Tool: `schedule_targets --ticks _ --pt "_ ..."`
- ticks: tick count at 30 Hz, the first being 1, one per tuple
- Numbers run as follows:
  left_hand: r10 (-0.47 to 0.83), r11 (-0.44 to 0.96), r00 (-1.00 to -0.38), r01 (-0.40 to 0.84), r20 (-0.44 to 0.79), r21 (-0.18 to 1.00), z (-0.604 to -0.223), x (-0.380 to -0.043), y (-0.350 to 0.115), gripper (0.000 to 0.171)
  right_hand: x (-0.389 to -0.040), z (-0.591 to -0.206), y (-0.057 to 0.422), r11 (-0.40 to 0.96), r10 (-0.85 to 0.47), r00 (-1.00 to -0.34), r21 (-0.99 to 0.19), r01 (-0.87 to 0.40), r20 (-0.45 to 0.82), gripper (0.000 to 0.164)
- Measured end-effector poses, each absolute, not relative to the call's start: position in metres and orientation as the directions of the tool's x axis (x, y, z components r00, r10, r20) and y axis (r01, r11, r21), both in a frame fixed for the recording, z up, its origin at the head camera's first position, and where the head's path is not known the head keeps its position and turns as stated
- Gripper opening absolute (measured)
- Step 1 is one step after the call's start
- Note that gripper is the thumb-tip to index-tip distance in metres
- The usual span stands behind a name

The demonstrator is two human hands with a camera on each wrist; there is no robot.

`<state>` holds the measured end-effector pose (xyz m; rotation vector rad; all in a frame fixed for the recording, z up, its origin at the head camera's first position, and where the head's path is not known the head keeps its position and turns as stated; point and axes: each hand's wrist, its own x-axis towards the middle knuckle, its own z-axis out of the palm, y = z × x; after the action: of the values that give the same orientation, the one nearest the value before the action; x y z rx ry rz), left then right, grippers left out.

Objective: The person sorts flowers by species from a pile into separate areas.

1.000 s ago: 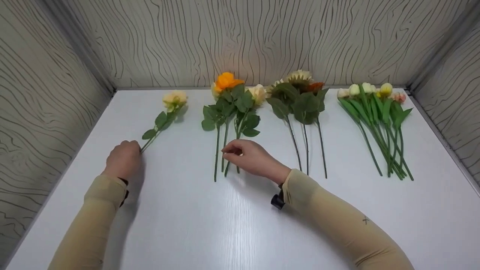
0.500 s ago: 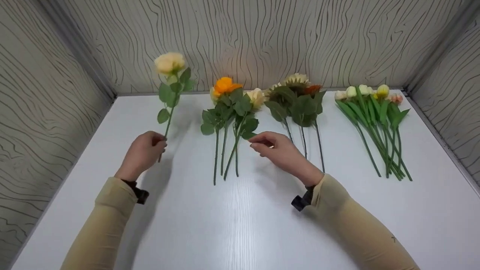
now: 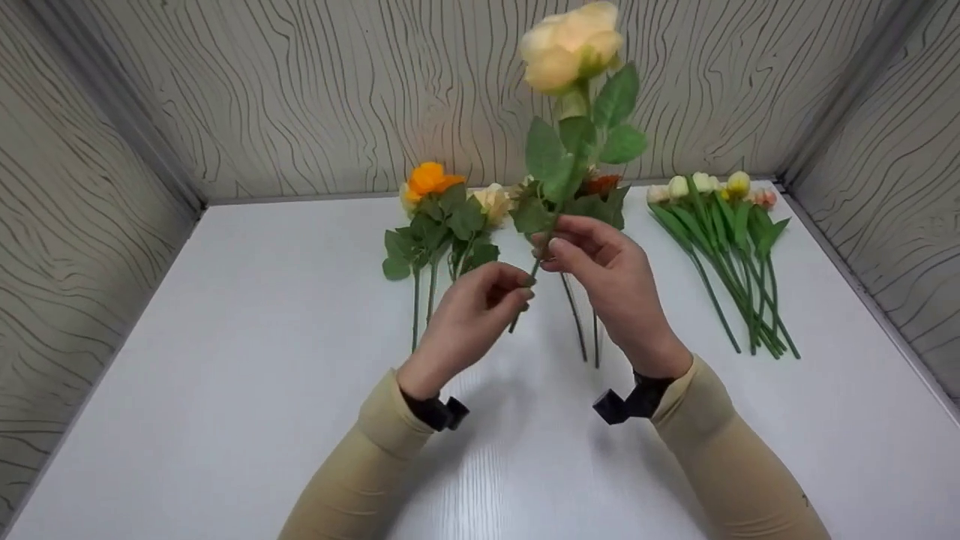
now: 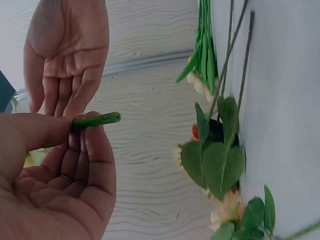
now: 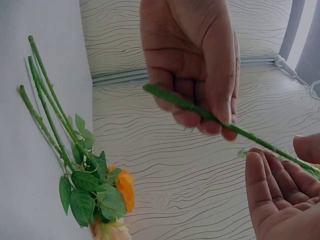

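A pale peach rose (image 3: 574,49) with green leaves stands raised and tilted over the table in the head view. My left hand (image 3: 476,307) pinches its stem (image 5: 200,110) near the cut lower end, between thumb and fingertips. The cut end points toward the camera in the left wrist view. Higher up the stem, my right hand (image 3: 619,274) is around it with thumb and fingers apart. In the right wrist view the stem passes between the right thumb (image 5: 307,148) and the loosely bent fingers (image 5: 265,180).
Behind the hands lie roses with an orange bloom (image 3: 429,180) and a peach one (image 3: 493,202). Darker-leaved flowers (image 3: 600,202) lie partly hidden behind the right hand. Several tulips (image 3: 720,232) lie at the right. Patterned walls enclose the white table (image 3: 247,337).
My left hand has lifted the peach rose off the table at the left and carried it right and up. My right hand has moved from the lying roses to the raised stem.
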<state>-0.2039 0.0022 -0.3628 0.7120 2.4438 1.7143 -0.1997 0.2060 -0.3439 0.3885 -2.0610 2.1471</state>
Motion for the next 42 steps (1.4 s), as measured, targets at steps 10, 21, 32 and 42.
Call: schedule_targets --ticks 10,21,32,42 --pt "0.478 0.164 -0.866 0.249 0.144 0.955 -0.365 -0.196 0.017 0.016 -0.199 -0.343 0.211 -0.100 -0.014 -0.961 -0.956 -0.275 0.277 0.026" --pt "0.484 0.143 -0.866 0.220 0.126 0.965 -0.367 -0.199 0.017 0.011 -0.200 -0.344 0.208 -0.084 -0.044 -0.964 -0.962 -0.260 0.264 0.029" --pt "0.402 0.317 -0.914 0.194 0.053 0.928 -0.374 -0.215 -0.033 0.015 -0.212 -0.352 0.208 -0.046 -0.094 -0.962 -0.966 -0.254 0.257 0.036" --pt "0.197 0.538 -0.967 -0.029 -0.159 0.842 -0.413 -0.253 -0.097 0.013 -0.214 -0.357 0.210 -0.025 -0.097 -0.964 -0.969 -0.245 0.247 0.030"
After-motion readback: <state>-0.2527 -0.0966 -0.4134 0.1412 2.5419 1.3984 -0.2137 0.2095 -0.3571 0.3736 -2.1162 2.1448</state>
